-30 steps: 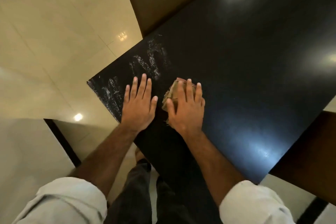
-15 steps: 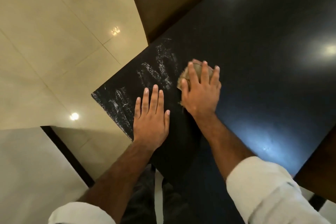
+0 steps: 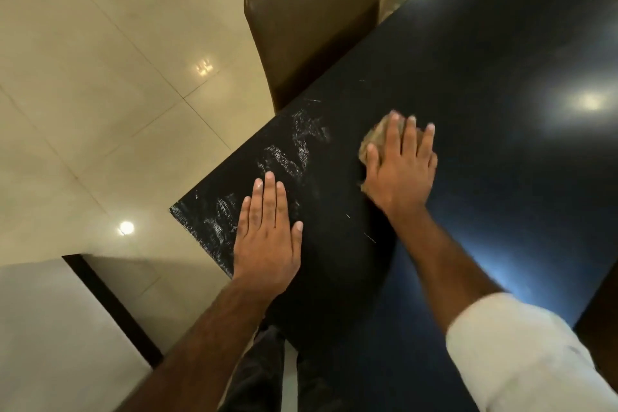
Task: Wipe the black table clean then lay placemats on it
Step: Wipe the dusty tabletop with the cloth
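Stands over a corner of the black table, that corner pointing toward 9 o'clock. Rests the left hand flat on the tabletop at about 7 o'clock from the picture's middle, palm down, fingers straight and close together, thumb slightly apart, gripping nothing. Presses the right hand down on a crumpled brown cloth at 1 o'clock of the left hand, fingers straight and narrowly spread over the wad, thumb along its 9 o'clock side. Covers most of the cloth, leaving only its far and left rim in sight. Holds the two hands apart, not touching.

Faces white smears on the dark surface, running from the table corner toward the cloth, at 11 to 12 o'clock of the left hand and just beyond its fingertips. Catches a bright light reflection on the table at 3 o'clock. Wears a white sleeve on the right arm at 5 o'clock and dark trousers at 6 o'clock. Has a brown chair pushed up against the table's edge at 12 o'clock, on pale floor tiles at 10 o'clock.
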Demonstrator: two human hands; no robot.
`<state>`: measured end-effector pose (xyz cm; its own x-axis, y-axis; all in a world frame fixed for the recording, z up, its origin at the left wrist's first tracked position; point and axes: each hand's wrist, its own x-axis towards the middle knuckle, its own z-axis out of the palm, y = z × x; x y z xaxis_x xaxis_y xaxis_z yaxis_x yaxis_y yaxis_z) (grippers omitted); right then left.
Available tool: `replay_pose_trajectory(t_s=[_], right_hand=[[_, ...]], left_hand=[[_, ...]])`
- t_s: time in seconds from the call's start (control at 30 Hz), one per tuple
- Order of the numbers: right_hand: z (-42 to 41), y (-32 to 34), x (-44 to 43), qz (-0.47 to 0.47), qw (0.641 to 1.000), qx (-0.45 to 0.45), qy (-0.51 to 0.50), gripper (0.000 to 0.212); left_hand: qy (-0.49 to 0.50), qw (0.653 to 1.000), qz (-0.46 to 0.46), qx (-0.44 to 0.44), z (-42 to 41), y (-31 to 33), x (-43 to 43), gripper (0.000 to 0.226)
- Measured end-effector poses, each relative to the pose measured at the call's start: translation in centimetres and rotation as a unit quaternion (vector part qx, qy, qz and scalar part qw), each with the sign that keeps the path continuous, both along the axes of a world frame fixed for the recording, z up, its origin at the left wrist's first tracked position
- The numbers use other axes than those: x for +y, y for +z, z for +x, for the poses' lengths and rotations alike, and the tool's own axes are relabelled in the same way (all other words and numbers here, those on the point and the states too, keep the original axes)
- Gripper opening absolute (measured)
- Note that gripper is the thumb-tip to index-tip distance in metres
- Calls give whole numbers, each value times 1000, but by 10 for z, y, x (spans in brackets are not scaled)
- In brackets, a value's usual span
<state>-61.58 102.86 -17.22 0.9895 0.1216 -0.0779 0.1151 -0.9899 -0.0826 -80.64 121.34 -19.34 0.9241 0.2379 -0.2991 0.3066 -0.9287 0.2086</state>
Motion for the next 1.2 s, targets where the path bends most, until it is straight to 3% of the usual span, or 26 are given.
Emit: replay_pose_trajectory(t_s=[0.13, 0.23, 0.37, 0.47, 0.63, 0.77, 0.93, 1.07, 1.2], right_hand=[[61, -8, 68, 3, 999, -23, 41, 71], [33, -5, 99, 1, 990, -23, 141, 72], [-30, 1, 68, 1, 968, 23, 248, 74], [-41, 2, 30, -4, 979, 25, 203, 74], [54, -2, 50, 2, 999, -13, 39, 73], [76, -2, 115, 10, 994, -18, 106, 72], [-27, 4, 122, 17, 960, 18, 280, 72], [-79, 9, 51, 14, 971, 36, 238, 72], [-37, 10, 7, -7, 997, 4, 82, 72]], left_hand=[[-8, 1000, 0, -2, -2, 1, -1, 78], [-10, 1000, 1, -9, -4, 0, -3, 78], [-4, 1000, -1, -31, -3, -2, -2, 77], [-6, 1000, 10, -26, -3, -3, 0, 77], [-5, 1000, 10, -14, -3, -5, -1, 77], [-11, 1000, 15, -18, -4, -4, -2, 77], [0, 1000, -7, -24, -5, -1, -6, 78], [21, 1000, 2, -1, -26, 4, -13, 82], [34, 999, -5, 27, -40, 6, -17, 81]])
